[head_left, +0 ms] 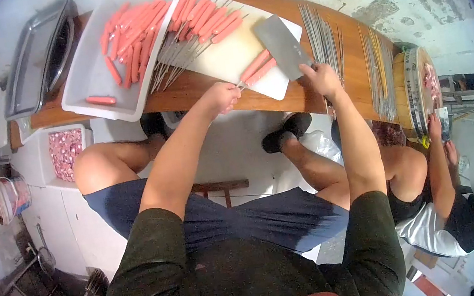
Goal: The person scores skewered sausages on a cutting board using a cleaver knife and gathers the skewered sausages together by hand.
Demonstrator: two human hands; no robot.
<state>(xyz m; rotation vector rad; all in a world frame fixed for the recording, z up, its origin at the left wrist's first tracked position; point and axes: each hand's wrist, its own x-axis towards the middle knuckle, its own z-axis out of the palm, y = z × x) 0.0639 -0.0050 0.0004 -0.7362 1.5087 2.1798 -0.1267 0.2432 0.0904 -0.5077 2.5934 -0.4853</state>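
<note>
My left hand [223, 98] is closed round the ends of metal skewers that carry two pink sausages [258, 70] at the near edge of the white cutting board [229, 52]. In my right hand [322, 79] is the handle of a wide cleaver [282, 46], its blade lying over the board beside the sausages. Farther back on the board are several skewered sausages [206, 16], with their bare skewers [175, 53] pointing toward me. Left of them, a white bin [73, 92] holds many loose sausages [131, 39].
Bare skewers [321, 33] lie right of the board, with another bundle [381, 73] beyond. At the far right, a co-worker [451, 203] holds a cleaver [443, 122] by a round block [416, 86]. Metal trays [37, 61] stand far left. Below is a tub of chopped meat [67, 152].
</note>
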